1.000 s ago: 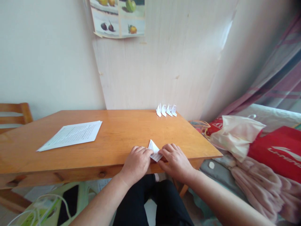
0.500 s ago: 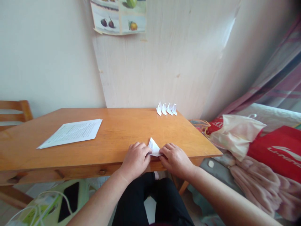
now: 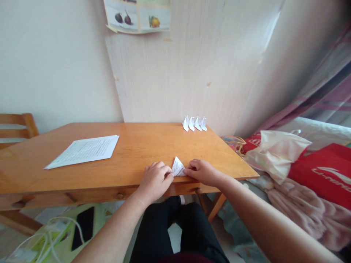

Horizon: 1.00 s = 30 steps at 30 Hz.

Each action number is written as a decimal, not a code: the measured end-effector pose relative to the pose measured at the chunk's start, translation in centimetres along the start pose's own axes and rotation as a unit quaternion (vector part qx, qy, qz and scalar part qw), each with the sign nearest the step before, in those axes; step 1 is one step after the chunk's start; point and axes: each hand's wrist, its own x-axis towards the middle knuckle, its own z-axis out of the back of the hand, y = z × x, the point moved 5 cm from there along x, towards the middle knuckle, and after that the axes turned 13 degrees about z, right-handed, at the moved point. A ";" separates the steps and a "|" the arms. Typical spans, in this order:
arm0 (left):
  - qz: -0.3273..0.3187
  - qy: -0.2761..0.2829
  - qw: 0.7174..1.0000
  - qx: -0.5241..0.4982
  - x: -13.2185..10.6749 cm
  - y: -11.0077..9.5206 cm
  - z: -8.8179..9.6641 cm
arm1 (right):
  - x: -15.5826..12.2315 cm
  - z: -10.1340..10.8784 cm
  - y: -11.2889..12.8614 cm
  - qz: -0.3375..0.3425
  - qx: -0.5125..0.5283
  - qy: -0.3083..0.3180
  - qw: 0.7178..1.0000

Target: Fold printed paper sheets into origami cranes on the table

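A small folded triangle of printed paper stands at the near edge of the wooden table. My left hand pinches its left corner with curled fingers. My right hand pinches its right corner, fingers pressed together. At the far right of the table, against the wall, several finished folded paper triangles stand in a row. A printed sheet of paper lies flat on the left part of the table.
A wooden chair back stands beyond the table's left end. To the right lies a bed with a plastic bag, a red bag and a pink blanket. Below left are a green stool and white cables.
The folded piece has been pressed smaller and tighter between both hands, its lower flap now tucked in. The camera tilted slightly up; the hands stay at the table's near edge.
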 end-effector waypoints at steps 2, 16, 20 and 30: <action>0.014 0.008 1.000 -0.005 0.2 0.2 -0.1 | 0.4 -0.3 -0.6 -0.016 0.006 0.020 1.000; 0.028 0.094 0.995 0.013 2.1 0.5 -0.4 | 1.9 -0.3 -0.3 -0.055 -0.032 0.096 0.993; 0.026 0.108 0.994 0.014 2.6 0.5 -0.4 | 2.0 -0.3 -0.2 -0.060 -0.041 0.109 0.991; 0.036 0.103 0.992 0.063 2.4 0.0 -0.6 | 1.8 -0.2 0.2 -0.052 -0.083 0.125 0.987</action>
